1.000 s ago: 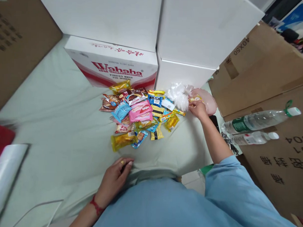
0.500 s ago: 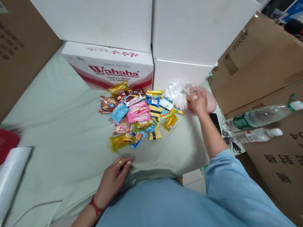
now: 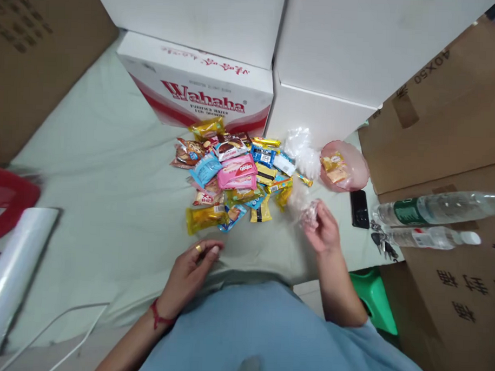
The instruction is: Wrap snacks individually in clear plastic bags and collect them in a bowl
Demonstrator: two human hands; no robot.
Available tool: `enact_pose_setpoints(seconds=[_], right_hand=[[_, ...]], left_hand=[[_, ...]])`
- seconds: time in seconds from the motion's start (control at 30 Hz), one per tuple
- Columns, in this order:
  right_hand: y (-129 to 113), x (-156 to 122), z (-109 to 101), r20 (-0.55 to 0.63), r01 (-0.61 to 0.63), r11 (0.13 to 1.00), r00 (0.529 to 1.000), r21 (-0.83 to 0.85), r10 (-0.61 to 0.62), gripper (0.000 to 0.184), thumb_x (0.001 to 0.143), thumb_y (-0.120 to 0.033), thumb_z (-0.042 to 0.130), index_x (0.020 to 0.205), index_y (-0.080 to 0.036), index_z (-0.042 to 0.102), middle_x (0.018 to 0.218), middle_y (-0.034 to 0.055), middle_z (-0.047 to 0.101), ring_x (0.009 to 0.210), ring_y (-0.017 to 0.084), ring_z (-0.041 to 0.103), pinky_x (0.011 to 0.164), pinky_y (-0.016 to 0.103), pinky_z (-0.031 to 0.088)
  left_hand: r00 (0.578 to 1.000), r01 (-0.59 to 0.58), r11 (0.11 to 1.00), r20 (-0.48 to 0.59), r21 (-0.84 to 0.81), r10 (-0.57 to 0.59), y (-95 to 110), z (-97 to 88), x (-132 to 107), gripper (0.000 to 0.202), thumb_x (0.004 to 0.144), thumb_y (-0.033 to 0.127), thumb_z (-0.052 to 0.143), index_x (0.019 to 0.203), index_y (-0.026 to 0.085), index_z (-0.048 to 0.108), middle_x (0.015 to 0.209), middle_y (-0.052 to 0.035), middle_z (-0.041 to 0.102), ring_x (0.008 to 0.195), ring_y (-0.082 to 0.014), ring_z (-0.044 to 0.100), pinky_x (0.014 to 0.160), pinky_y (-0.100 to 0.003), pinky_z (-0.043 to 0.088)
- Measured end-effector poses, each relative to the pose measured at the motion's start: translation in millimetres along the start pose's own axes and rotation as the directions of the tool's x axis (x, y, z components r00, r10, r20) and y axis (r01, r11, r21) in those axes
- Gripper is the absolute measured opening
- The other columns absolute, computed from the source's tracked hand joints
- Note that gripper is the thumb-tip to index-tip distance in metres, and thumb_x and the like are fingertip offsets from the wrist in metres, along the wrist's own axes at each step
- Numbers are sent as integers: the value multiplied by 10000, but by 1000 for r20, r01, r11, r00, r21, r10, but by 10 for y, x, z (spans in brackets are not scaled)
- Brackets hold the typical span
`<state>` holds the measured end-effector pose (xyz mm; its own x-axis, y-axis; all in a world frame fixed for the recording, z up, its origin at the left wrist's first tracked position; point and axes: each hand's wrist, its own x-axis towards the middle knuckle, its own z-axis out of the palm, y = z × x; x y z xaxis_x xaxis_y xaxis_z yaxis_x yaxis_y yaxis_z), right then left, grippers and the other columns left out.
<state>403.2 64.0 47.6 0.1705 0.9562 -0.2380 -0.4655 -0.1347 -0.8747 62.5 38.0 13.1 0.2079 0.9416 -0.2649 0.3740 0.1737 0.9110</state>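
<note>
My right hand [image 3: 325,229] is closed on a crumpled clear plastic bag [image 3: 308,213], just right of a heap of wrapped snacks. Part of the bag is blurred. My left hand [image 3: 196,265] rests near the front edge of the cloth-covered surface, thumb and fingers drawn together, with nothing visible in them. In the heap lie a pink nabati packet [image 3: 236,169], a blue wrapper [image 3: 206,169], and a yellow packet [image 3: 206,218] nearest my left hand. More clear plastic bags [image 3: 302,150] are bunched beside the heap. A pink translucent bowl [image 3: 357,166] holds a few wrapped snacks.
Behind the heap stand a Wahaha carton [image 3: 197,92] and white boxes [image 3: 323,109]. On the right are a black phone [image 3: 359,209], keys [image 3: 384,245], two bottles [image 3: 437,208] and brown cardboard [image 3: 440,111]. A plastic roll [image 3: 21,275] lies left; a green stool [image 3: 375,301] is below.
My right hand has moved from the pink bowl toward me, and now holds a clear plastic bag. The bowl's contents are uncovered. My left hand stays put; the view has shifted.
</note>
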Motion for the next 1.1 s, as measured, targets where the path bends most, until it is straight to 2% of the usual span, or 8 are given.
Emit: enact_pose_setpoints(seconds=[0.07, 0.17, 0.3, 0.43, 0.57, 0.73, 0.93, 1.1], right_hand=[[280, -268, 92, -26, -107, 980, 993, 167, 113, 326, 837, -470, 827, 821, -250, 587, 594, -81, 458, 438, 86, 333, 397, 198, 350], [511, -435, 195, -80, -190, 929, 971, 319, 226, 257, 872, -415, 798, 837, -238, 614, 607, -67, 529, 458, 95, 422, 423, 209, 415], [527, -468, 322, -49, -244, 870, 955, 429, 292, 239, 826, -337, 833, 821, -225, 622, 635, -58, 572, 512, 104, 487, 472, 212, 457], [500, -486, 463, 59, -222, 919, 975, 326, 215, 318, 809, -377, 852, 751, -222, 580, 627, -58, 525, 514, 93, 425, 483, 200, 429], [499, -469, 476, 84, -166, 965, 985, 203, 151, 297, 798, -398, 877, 812, -219, 640, 627, -58, 512, 522, 83, 402, 501, 187, 399], [437, -399, 332, 21, -120, 986, 993, 115, 118, 301, 765, -395, 910, 810, -207, 679, 742, -25, 613, 656, 98, 534, 619, 193, 479], [366, -334, 189, -12, -192, 966, 980, 174, 197, 333, 716, -375, 930, 811, -208, 658, 770, -25, 646, 643, 101, 566, 585, 197, 512], [339, -280, 87, -34, -292, 939, 953, 181, 302, 393, 689, -365, 944, 754, -202, 593, 698, -51, 597, 459, 41, 359, 368, 143, 280]], left_hand=[[999, 0, 996, 47, -87, 4, 107, 57, 99, 545, 917, 707, 575, 1049, 201, 728, 910, -58, 739, 815, -205, 685, 761, -314, 556], [990, -37, 979, 123, -202, 63, 299, 215, 235, 558, 917, 725, 572, 1045, 194, 687, 949, -71, 718, 864, -207, 674, 785, -323, 559], [954, -105, 947, 238, -303, 182, 538, 510, 320, 603, 852, 757, 638, 1099, 207, 658, 1151, -110, 694, 1097, -270, 656, 920, -398, 582], [954, -198, 944, 170, -263, 247, 661, 699, 355, 504, 827, 614, 752, 1120, 208, 693, 1220, -119, 679, 1151, -290, 634, 1044, -459, 524], [975, -191, 934, 47, -303, 215, 579, 583, 370, 263, 871, 463, 747, 860, 201, 734, 1154, -104, 710, 1176, -276, 622, 1088, -436, 469], [991, 6, 872, 119, -489, 59, 371, 291, 314, 278, 796, 450, 847, 806, 201, 723, 1109, -66, 742, 1124, -230, 646, 973, -330, 498], [989, 130, 762, 132, -634, -59, 328, 197, 246, 367, 730, 460, 921, 786, 189, 680, 937, -28, 740, 916, -155, 663, 831, -267, 537], [982, 175, 627, 93, -759, -162, 275, 88, 246, 454, 701, 460, 946, 856, 199, 608, 923, 11, 721, 835, -135, 684, 770, -289, 604]])
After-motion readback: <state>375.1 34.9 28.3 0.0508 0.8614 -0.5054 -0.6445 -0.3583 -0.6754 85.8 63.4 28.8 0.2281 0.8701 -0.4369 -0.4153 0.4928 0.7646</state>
